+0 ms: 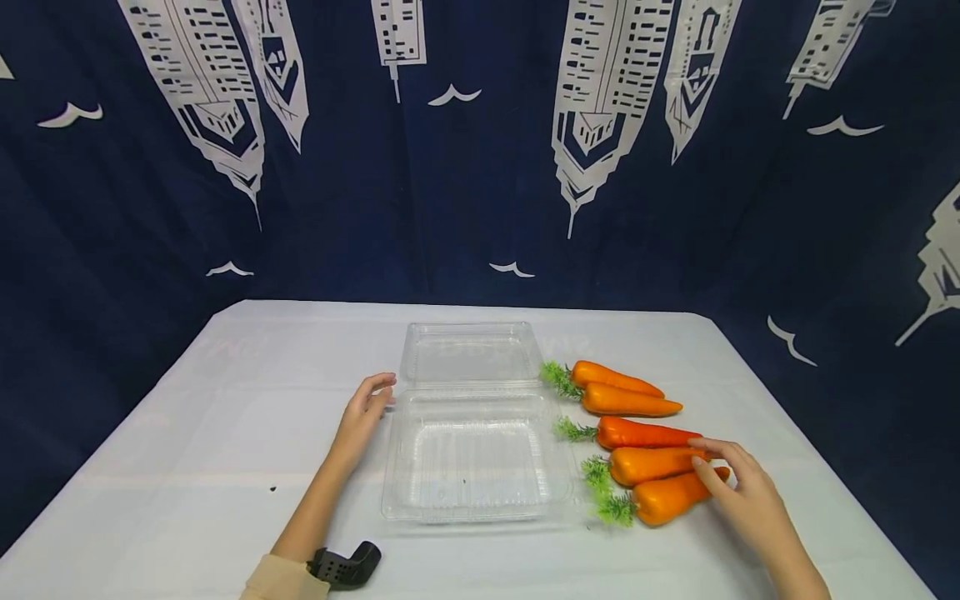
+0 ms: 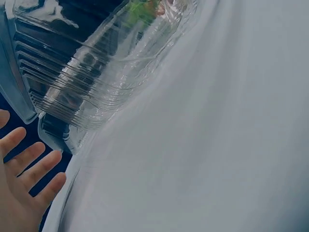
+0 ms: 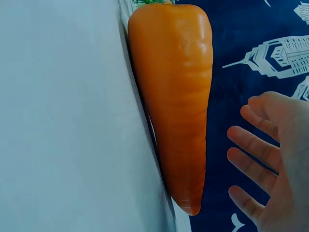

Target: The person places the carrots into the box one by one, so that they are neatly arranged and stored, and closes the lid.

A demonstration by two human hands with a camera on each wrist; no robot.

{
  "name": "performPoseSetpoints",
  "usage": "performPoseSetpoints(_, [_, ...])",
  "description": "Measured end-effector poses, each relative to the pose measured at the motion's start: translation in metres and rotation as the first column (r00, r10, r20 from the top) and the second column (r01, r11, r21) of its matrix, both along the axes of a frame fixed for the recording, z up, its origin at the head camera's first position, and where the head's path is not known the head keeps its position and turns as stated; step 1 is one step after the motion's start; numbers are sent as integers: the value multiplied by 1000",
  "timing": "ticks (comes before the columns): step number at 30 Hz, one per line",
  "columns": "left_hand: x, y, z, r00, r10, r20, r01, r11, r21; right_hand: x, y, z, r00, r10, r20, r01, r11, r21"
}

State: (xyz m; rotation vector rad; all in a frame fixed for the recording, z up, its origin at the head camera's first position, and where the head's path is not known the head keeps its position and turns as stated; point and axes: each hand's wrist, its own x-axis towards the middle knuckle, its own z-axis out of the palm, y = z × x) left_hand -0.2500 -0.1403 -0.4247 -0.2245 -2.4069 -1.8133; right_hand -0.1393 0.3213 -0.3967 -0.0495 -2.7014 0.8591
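A clear plastic clamshell box (image 1: 480,458) lies opened flat on the table, its lid (image 1: 471,352) folded back. My left hand (image 1: 365,417) is at the box's left side near the hinge, its fingers loosely spread and holding nothing. Several orange carrots (image 1: 652,463) with green tops lie to the right of the box, tips pointing right. Over the tips of the nearer ones hovers my right hand (image 1: 742,492), fingers relaxed. Contact with the carrots cannot be made out. In the right wrist view the nearest carrot (image 3: 174,96) is apart from the right hand's fingers.
A white cloth covers the table (image 1: 225,400). Behind it hangs a dark blue curtain (image 1: 450,183) with white building prints. A black strap device (image 1: 345,567) sits on the left wrist. One small dark speck (image 1: 273,489) lies on the cloth left of the left arm.
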Motion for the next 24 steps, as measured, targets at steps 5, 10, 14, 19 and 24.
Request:
performPoseSetpoints(5, [-1,1,-7,993,-113,25,112,994,15,1,3,-3,999,27,17,-28,999,36])
performPoseSetpoints(10, [-1,2,-10,983,-180,40,178,983,42,0,5,-3,999,43,20,-44,997,56])
performPoseSetpoints(14, [-2,2,-12,971,-228,74,224,973,61,0,7,-5,999,44,27,-46,996,76])
performPoseSetpoints(19, [0,1,-14,958,-264,114,258,964,66,1,9,-7,998,55,4,-55,993,101])
performPoseSetpoints(24, [1,0,-12,950,-291,114,287,956,52,0,8,-8,998,58,15,-59,993,99])
